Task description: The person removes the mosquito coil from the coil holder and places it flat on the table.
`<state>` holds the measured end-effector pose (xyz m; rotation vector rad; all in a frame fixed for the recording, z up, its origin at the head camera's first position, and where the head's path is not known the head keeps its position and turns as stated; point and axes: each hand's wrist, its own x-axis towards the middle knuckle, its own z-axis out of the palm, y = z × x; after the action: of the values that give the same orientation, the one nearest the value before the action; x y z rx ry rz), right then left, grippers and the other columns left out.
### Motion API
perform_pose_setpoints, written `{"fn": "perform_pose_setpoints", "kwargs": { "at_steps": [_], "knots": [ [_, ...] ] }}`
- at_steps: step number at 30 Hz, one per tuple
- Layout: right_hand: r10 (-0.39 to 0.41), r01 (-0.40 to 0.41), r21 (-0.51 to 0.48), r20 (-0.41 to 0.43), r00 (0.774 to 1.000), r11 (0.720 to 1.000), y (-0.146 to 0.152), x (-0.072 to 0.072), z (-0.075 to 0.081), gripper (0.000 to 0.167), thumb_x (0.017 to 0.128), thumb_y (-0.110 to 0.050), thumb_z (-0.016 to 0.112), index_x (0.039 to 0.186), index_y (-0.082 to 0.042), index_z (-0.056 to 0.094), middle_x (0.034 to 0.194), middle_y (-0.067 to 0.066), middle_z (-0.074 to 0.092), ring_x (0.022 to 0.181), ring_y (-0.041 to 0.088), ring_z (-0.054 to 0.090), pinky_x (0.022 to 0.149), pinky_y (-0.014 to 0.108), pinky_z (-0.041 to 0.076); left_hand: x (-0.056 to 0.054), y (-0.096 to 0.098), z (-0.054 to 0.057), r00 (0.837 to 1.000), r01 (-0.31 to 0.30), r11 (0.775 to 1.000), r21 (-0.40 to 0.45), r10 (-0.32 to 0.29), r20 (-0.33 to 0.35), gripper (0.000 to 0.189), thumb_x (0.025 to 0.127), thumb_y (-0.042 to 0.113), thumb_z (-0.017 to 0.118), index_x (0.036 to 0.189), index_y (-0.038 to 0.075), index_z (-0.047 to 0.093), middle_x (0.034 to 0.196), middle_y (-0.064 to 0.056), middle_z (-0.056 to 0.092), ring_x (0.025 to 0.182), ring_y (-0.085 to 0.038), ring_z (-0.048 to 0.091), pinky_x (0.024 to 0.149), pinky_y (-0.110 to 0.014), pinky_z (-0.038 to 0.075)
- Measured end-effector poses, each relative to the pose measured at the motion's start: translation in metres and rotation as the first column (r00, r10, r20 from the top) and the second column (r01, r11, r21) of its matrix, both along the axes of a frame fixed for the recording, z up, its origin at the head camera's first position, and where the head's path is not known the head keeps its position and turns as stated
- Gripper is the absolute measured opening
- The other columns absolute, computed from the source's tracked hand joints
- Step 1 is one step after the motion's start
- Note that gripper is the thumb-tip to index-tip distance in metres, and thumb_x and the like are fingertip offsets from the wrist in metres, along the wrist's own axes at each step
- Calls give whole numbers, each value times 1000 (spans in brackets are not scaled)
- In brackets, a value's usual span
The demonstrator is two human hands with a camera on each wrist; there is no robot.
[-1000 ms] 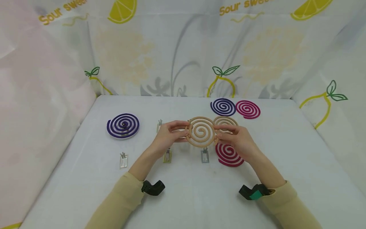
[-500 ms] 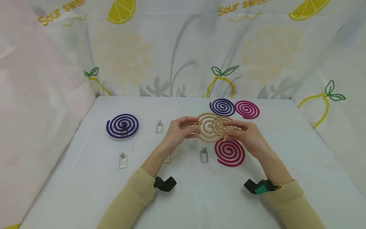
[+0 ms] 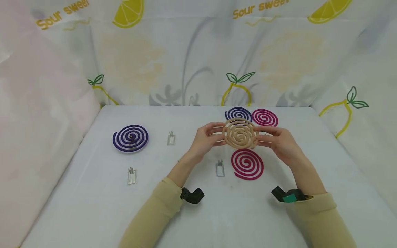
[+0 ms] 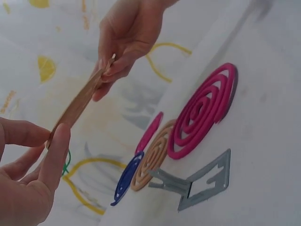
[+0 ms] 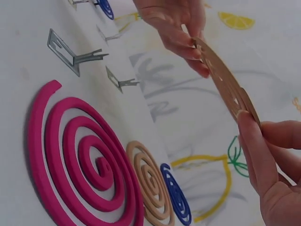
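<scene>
In the head view, my left hand (image 3: 206, 142) and my right hand (image 3: 278, 143) pinch opposite edges of a tan mosquito coil (image 3: 239, 133) between thumb and fingers. The left wrist view shows this coil (image 4: 77, 104) edge-on, above the table. Behind it in the head view, largely covered, lies another tan coil (image 5: 150, 181), plainer in the right wrist view. A magenta coil (image 3: 247, 164) lies flat just in front of that one. A small metal coil stand (image 3: 220, 170) stands left of the magenta coil.
Farther back lie a dark blue coil (image 3: 238, 112) and another magenta coil (image 3: 265, 117). At left, a dark purple coil (image 3: 130, 138) appears raised on a stand. More metal stands (image 3: 131, 177) are on the white table (image 3: 217, 220); my left forearm mostly hides one.
Both hands have carried the tan coil to the right and slightly farther back. It now overlaps the tan coil on the table in the head view. The nearer magenta coil has become uncovered.
</scene>
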<state>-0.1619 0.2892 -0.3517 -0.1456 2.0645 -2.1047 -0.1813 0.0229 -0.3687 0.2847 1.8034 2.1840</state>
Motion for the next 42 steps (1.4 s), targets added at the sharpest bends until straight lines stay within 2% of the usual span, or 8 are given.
{"fn": "perform_pose_setpoints", "kwargs": {
  "at_steps": [7,10,17,26,31,36,42],
  "knots": [
    [-2,2,-38,-8,1000,999,18,-3,-1,21,98,-6,62,115,-8,74,107,-4,72,92,11,70,83,26,61,-2,26,3,997,-76,997,6,76,27,38,95,-2,62,132,1,59,130,-20,64,85,-9,67,82,-29,62],
    [6,-7,-42,-9,1000,999,25,-4,-2,22,98,-4,60,115,-8,74,105,-3,73,90,11,71,82,26,61,-2,36,1,992,-111,994,14,110,53,36,94,-4,62,130,0,61,128,-19,66,80,-9,66,80,-28,62],
    [1,-2,-23,-7,1000,1000,34,-7,-4,22,97,-3,61,113,-9,75,104,-3,74,86,12,72,82,26,61,0,51,-8,982,-174,984,31,171,84,33,94,-2,63,127,2,63,124,-17,68,87,-11,68,80,-29,62],
    [9,-9,-38,-2,1000,999,42,-7,-5,24,97,0,60,112,-9,76,104,-3,74,87,12,72,81,26,61,3,60,-9,979,-186,981,59,180,98,33,93,-5,63,125,0,64,121,-17,69,79,-9,66,78,-27,62],
    [17,-17,-24,-6,1000,1000,46,-8,-5,25,98,0,58,112,-10,76,104,-4,75,89,11,71,81,25,61,4,63,-8,978,-186,982,47,180,104,31,93,-4,63,123,2,66,118,-14,70,76,-9,66,81,-31,62],
    [9,-9,-9,8,1000,1000,50,-8,-5,24,98,-2,59,111,-12,76,102,-4,75,88,11,71,81,24,61,5,66,-8,979,-177,984,22,174,106,29,94,-1,63,122,4,67,117,-10,71,81,-9,67,85,-36,62],
    [10,-10,-11,-8,1000,1000,57,-9,-6,24,99,-2,58,114,-10,75,102,-4,75,89,10,71,80,24,61,4,74,-10,976,-195,977,84,185,114,31,91,-7,62,121,1,68,114,-14,71,79,-10,67,85,-38,62]
  ]
}}
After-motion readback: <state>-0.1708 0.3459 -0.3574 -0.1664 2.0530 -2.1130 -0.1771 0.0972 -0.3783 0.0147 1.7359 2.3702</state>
